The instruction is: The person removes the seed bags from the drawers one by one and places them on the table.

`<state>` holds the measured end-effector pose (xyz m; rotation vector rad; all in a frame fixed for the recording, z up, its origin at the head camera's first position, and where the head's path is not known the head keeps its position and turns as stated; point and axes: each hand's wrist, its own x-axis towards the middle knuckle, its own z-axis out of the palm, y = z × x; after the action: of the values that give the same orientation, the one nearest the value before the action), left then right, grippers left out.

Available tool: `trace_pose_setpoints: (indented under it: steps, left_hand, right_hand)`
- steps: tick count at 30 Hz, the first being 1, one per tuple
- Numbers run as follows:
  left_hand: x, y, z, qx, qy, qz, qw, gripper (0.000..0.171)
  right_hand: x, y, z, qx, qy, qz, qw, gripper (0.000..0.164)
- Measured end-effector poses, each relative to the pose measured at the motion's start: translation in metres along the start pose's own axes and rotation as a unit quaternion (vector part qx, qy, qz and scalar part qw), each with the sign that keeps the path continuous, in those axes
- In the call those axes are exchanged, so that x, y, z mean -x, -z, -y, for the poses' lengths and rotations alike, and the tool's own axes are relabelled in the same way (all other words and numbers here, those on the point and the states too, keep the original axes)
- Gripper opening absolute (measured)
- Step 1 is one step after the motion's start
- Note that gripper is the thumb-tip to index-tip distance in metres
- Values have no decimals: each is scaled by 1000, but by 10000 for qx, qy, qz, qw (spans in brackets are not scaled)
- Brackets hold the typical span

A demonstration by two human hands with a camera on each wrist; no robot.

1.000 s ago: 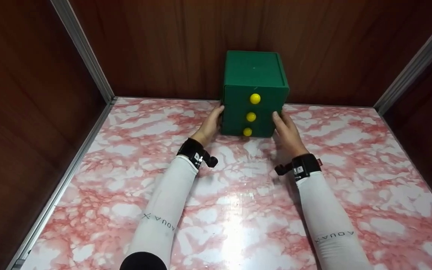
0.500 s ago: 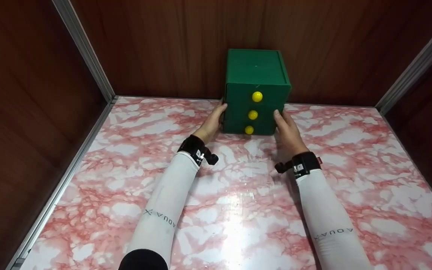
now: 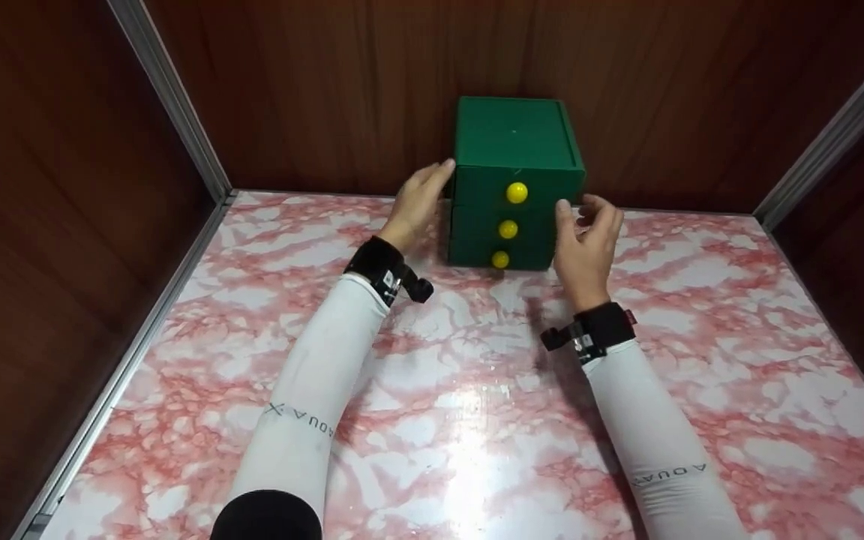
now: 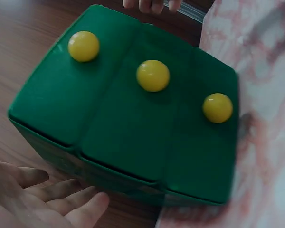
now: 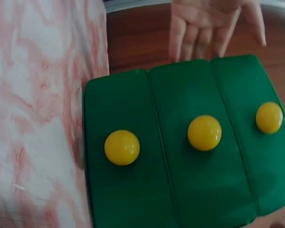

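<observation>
A green three-drawer box (image 3: 518, 135) stands upright on the table near the back wall, its drawers closed. Each drawer front carries one round yellow knob (image 3: 517, 193). My left hand (image 3: 415, 204) is beside the box's left side, fingers straight and thumb tip near the upper front edge. In the left wrist view, the fingers (image 4: 61, 199) spread loosely just off that side. On the other side, my right hand (image 3: 586, 244) is raised with thumb and fingers parted and loosely bent, the thumb right at the front edge. Neither hand grips anything.
The table (image 3: 432, 420) has a red-and-white marbled top. Dark wood panels (image 3: 327, 97) enclose it at the back and both sides, with metal strips (image 3: 169, 105) at the corners. Black wrist straps with small cameras sit on both wrists.
Both hands have let go of the box's lower sides and moved up along it, fingers loosening. The box first shifted slightly back and right, then stayed almost still.
</observation>
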<state>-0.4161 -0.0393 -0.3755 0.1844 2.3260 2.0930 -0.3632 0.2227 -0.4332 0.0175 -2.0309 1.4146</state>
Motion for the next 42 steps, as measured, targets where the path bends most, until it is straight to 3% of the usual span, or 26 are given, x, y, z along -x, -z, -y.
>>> trace_pose_setpoints:
  steps: [4, 11, 18, 22, 28, 35, 42]
  left_hand:
    - [-6, -1, -13, -595, -17, 34, 9982, 74]
    - [-14, -8, -26, -1013, -109, 247, 9945, 72]
    - [-17, -8, -31, -1476, 10, 380, 9883, 70]
    - [-18, -8, -33, -1315, 176, 382, 9904, 68]
    - [-19, -11, -36, -1009, 263, 191, 9944, 51]
    - [-20, -16, -34, -1087, 238, 28, 9938, 52]
    - [-20, -11, -37, -428, 709, 243, 9963, 49]
  right_hand:
    - [2, -5, 5, 285, 397, 190, 9986, 47]
    - [2, -20, 20, 675, 830, 607, 9924, 49]
    - [-5, -30, 34, 873, 744, 924, 9891, 52]
    - [-9, -32, 37, 1088, 602, 1069, 9865, 52]
    - [-13, -34, 41, 1399, 573, 1097, 9824, 53]
    - [-15, -36, 46, 1675, 469, 1078, 9788, 46]
    - [-13, -36, 50, 1626, 205, 1156, 9797, 42]
